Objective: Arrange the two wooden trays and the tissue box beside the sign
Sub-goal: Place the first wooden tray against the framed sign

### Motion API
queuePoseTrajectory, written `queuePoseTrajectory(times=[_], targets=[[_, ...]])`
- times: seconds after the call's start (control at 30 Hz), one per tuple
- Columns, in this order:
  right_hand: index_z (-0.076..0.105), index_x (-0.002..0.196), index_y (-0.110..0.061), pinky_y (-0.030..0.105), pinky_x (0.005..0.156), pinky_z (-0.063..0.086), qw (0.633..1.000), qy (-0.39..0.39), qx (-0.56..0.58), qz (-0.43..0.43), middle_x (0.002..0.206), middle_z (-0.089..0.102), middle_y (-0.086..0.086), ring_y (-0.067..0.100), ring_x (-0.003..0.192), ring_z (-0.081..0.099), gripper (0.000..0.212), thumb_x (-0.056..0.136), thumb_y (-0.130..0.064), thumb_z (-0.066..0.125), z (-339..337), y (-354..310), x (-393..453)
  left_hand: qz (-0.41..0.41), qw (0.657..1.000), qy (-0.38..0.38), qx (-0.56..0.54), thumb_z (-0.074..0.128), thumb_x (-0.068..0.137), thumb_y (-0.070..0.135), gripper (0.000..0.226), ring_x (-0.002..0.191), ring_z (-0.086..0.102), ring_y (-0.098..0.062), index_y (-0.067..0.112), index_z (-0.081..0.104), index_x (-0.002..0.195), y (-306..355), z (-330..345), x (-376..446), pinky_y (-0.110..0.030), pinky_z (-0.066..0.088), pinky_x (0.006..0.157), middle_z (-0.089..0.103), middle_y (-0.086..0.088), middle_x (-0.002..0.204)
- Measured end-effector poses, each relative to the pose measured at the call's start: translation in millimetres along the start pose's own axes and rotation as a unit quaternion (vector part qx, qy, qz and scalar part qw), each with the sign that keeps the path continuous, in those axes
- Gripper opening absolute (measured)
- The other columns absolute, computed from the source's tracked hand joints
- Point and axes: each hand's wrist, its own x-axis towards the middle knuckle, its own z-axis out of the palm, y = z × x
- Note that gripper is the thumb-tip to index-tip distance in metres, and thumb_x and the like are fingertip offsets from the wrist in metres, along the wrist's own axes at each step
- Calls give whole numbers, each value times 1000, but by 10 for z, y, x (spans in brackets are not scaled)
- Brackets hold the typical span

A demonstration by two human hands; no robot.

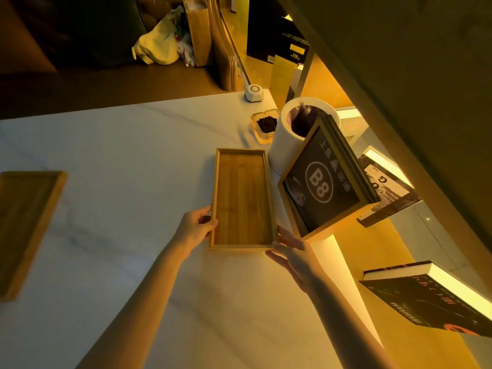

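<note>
A bamboo tray (pixel 242 199) is being held flat on the white table (pixel 119 161), near its right edge, just beside the framed B8 sign (pixel 323 179). Its near left corner is being pinched by the left hand (pixel 195 229); its near right corner is being touched by the spread right hand (pixel 291 253). A second wooden tray (pixel 25 227) is lying at the left edge.

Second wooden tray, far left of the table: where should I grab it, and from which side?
Take the second tray by its raised rim on the two long sides, hands coming from above. It lies flat and shallow, so only the rim gives purchase.
</note>
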Motion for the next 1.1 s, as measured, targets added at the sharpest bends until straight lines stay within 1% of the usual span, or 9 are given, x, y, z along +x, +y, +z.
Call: queuePoseTrajectory(times=[0.2, 0.3, 0.4, 0.53, 0.67, 0.8, 0.87, 1.03, 1.1], targets=[[49, 125, -13, 40, 88, 50, 1000, 12, -25, -5, 120, 50, 1, 23, 105, 53, 42, 85, -4, 58, -43, 46, 88, 3, 1000, -5, 15, 52, 87, 9, 50, 117, 51, -32, 11, 36, 134, -72, 51, 98, -49, 42, 103, 52, -19, 130], [51, 125, -11, 42, 92, 49, 993, 60, -98, -28, 124, 53, 4, 25, 109, 54, 38, 87, -8, 56, -42, 132, 137, 26, 998, 4, 51, 54, 86, 10, 50, 123, 48, -30, 10, 38, 133, -121, 115, 134, -48, 39, 105, 50, -16, 135], [55, 122, -10, 41, 96, 46, 967, 116, -215, -77, 127, 56, 7, 28, 115, 53, 33, 89, -13, 54, -23, 229, 154, 53, 992, 33, 109, 54, 86, 9, 43, 112, 54, -32, 9, 46, 128, -140, 193, 146, -42, 44, 98, 58, -20, 120], [57, 121, -10, 28, 86, 43, 926, 163, -301, -156, 126, 60, 7, 27, 109, 57, 32, 90, -10, 51, -8, 324, 144, 74, 985, 44, 148, 54, 86, 11, 40, 102, 56, -33, 11, 49, 125, -176, 247, 166, -40, 45, 90, 58, -22, 108], [57, 121, -10, 27, 85, 43, 921, 183, -298, -170, 124, 61, 6, 27, 109, 58, 31, 91, -6, 50, 11, 363, 159, 78, 980, 53, 175, 53, 86, 12, 42, 103, 55, -32, 10, 47, 127, -219, 267, 199, -38, 44, 89, 56, -22, 110], [57, 121, -12, 39, 97, 45, 930, 194, -267, -159, 126, 61, 6, 29, 113, 56, 31, 91, -8, 48, 40, 400, 167, 87, 974, 55, 202, 52, 87, 13, 41, 105, 54, -34, 9, 46, 127, -235, 282, 206, -37, 44, 90, 52, -23, 114], [57, 121, -12, 40, 98, 45, 927, 204, -268, -165, 125, 61, 6, 29, 113, 56, 31, 92, -8, 48, 53, 417, 161, 95, 970, 57, 215, 51, 88, 14, 40, 105, 54, -34, 9, 46, 127, -258, 284, 225, -35, 43, 89, 51, -23, 115], [54, 123, -10, 43, 97, 45, 893, 227, -324, -216, 125, 59, 11, 30, 115, 54, 33, 92, -5, 45, 129, 451, 79, 124, 968, 85, 200, 51, 88, 14, 40, 104, 56, -32, 4, 46, 126, -296, 323, 115, -27, 42, 85, 52, -23, 116], [54, 121, -6, 45, 95, 46, 847, 239, -385, -278, 123, 61, 16, 34, 113, 56, 35, 87, 0, 52, 152, 510, 8, 179, 952, 127, 214, 53, 87, 11, 43, 108, 56, -33, 2, 43, 128, -373, 377, -39, -29, 44, 88, 50, -25, 123]])
